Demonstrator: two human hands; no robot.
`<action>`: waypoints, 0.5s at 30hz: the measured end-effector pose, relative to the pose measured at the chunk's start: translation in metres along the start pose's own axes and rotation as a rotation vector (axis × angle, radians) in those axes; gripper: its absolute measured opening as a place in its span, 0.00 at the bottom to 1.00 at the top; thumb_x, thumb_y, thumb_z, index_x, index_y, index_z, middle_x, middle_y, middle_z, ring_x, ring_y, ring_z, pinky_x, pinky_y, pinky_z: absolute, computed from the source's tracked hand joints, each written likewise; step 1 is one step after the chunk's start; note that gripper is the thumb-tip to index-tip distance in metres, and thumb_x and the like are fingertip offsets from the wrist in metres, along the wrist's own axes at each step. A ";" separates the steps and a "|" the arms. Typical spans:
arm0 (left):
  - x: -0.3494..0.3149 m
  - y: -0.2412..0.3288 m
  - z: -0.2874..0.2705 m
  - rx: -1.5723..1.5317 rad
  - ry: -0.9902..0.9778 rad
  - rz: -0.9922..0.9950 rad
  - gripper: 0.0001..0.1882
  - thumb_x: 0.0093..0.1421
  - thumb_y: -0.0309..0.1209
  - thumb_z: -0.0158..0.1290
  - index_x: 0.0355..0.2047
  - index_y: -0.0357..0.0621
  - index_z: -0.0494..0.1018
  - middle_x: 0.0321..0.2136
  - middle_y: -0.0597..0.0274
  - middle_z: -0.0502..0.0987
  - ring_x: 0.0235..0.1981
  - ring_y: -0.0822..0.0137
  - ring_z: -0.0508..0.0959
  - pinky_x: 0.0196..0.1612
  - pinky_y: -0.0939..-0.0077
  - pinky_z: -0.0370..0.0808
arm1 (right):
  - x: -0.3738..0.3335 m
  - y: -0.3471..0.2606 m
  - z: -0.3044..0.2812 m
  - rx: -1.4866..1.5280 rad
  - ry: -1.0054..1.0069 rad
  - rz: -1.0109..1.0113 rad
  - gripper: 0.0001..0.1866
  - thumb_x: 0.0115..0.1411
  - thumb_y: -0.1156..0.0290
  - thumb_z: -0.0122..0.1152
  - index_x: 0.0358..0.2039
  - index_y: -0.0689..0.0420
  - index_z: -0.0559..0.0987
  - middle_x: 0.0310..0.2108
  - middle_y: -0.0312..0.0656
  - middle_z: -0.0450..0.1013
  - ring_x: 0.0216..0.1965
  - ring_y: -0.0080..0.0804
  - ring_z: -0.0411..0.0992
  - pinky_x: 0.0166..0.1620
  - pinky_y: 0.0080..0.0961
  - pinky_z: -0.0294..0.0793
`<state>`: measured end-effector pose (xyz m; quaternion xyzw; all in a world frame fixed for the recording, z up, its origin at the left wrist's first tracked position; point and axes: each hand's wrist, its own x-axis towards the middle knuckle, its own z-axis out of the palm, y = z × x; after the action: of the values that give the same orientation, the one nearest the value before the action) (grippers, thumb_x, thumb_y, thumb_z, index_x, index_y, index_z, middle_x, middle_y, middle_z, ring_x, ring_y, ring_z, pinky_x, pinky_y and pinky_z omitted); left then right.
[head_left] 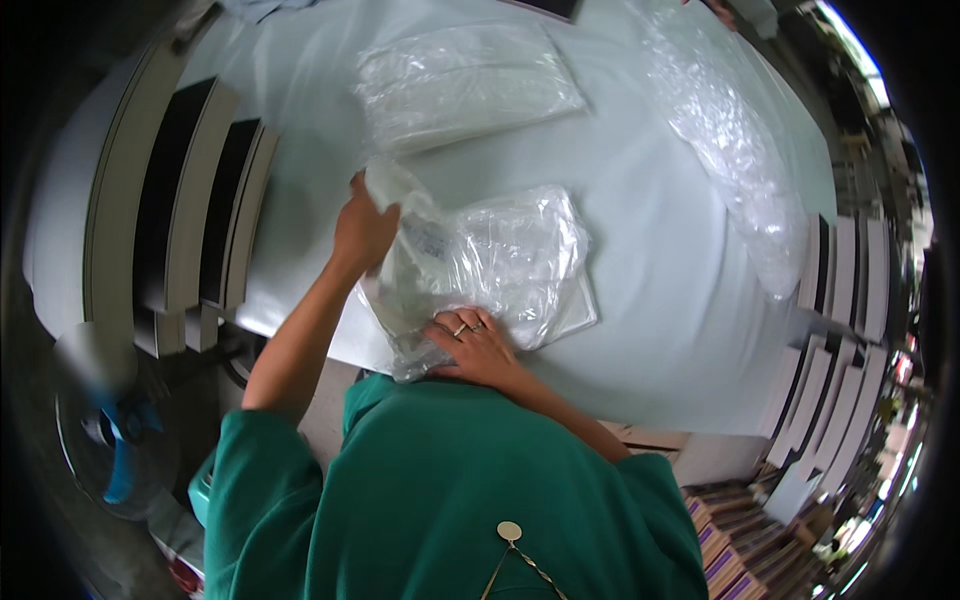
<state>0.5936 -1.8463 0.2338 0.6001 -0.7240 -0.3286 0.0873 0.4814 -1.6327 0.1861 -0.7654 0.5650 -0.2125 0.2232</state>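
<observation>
A crinkled clear plastic bag [510, 245] lies at the near middle of the table, over a flat white piece [583, 308] whose corner shows at its right. My left hand [368, 230] is closed on the bag's far left edge and holds it raised. At the near edge, my right hand [475, 350], with rings on it, is closed on the same bag; its fingers are bent and the fingertips are partly hidden in the folds. Beyond it lies a stack of clear plastic bags [465, 85], apart from both hands.
A long heap of clear plastic [725, 150] runs along the table's right side. Black-and-white boxes stand stacked at the left [180, 200] and right [845, 280]. A fan [115, 440] is at the lower left. Bundled cartons [740, 545] sit at the lower right.
</observation>
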 end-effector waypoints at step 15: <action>-0.169 -0.045 -0.209 -0.886 0.636 0.289 0.23 0.59 0.34 0.41 0.52 0.33 0.59 0.43 0.49 0.68 0.41 0.63 0.71 0.43 0.65 0.70 | 0.014 0.166 -0.113 -0.441 0.279 0.287 0.15 0.47 0.76 0.54 0.38 0.51 0.71 0.55 0.32 0.59 0.59 0.29 0.52 0.57 0.42 0.48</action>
<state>0.7838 -1.7702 0.4140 0.4704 -0.5299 -0.3889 0.5888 0.2923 -1.7012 0.1817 -0.6712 0.7250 -0.1543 -0.0005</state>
